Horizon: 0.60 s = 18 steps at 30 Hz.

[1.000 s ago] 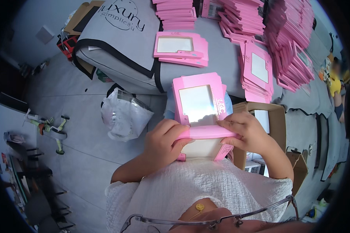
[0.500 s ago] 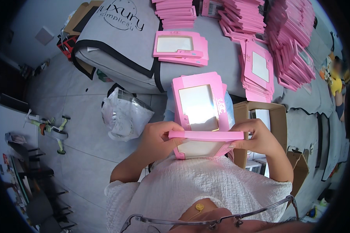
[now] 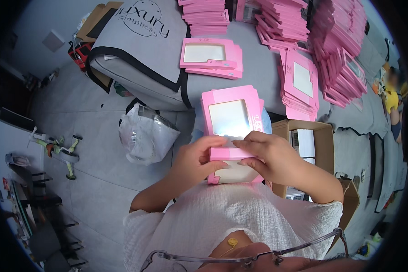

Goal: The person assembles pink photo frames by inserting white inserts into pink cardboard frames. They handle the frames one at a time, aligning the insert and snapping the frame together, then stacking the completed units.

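A pink box with a clear window (image 3: 220, 154) stands on edge close to my torso, its narrow pink side facing up. My left hand (image 3: 192, 158) grips its left end, fingers over the far side and thumb on the near side. Near the middle of that same edge, my right hand (image 3: 269, 156) pinches it between fingers and thumb, covering its right part. Just beyond my hands lies a small pile of similar pink window boxes (image 3: 218, 94), their lower part hidden by my fingers.
On the grey sofa (image 3: 254, 68) rest more flat pink boxes (image 3: 233, 63), a fanned pile (image 3: 309, 68) and tall stacks (image 3: 285, 20). An open cardboard carton (image 3: 324, 140) holding white boxes stands at my right. A clear plastic bag (image 3: 145, 136) and a small balance bike (image 3: 56, 148) are on the left floor.
My right hand has slid left from the box's right end to near its middle. My left hand's fingers have shifted right along the far side, bringing both hands close together.
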Tool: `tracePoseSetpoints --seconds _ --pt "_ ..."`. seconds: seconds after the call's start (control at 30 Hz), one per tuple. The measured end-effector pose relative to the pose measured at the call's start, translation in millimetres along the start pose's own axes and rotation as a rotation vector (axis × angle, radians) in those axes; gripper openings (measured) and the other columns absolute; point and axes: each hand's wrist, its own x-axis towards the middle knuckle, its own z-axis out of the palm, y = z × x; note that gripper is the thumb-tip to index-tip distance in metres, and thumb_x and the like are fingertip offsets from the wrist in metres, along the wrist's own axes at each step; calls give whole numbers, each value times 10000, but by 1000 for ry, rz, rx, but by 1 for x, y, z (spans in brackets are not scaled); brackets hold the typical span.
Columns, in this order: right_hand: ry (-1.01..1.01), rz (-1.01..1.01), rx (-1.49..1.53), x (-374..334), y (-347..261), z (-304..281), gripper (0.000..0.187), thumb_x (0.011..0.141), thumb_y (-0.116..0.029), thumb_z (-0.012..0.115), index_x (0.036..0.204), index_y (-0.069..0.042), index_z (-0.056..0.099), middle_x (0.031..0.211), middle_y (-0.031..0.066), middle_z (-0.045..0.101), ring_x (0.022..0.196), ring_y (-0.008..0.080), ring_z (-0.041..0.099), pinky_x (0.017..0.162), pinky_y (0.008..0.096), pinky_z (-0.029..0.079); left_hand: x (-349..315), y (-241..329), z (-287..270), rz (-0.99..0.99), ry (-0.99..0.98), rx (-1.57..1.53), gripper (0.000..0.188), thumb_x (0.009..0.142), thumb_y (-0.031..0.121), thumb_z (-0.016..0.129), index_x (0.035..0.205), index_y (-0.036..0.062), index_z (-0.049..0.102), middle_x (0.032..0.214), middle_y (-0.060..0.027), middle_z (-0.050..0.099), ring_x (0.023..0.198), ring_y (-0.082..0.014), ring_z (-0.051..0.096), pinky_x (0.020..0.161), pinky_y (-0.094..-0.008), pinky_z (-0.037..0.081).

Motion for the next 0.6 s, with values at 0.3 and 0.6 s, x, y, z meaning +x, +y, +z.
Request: tracePoseSetpoints --seconds 0.3,0.6 --pt "62 126 428 5 1 0 330 683 -11 762 1003 -45 694 824 68 630 749 162 603 644 267 472 -20 -13 -5 32 107 200 285 790 3 684 1069 -37 643 854 -83 678 770 -81 613 674 -210 489" --pt "90 -12 396 5 -4 0 185 688 -46 772 869 -50 730 820 62 629 757 169 609 649 279 482 -22 -18 -4 191 88 316 365 761 69 728 1106 -13 639 809 -111 671 661 -71 610 564 -250 485"
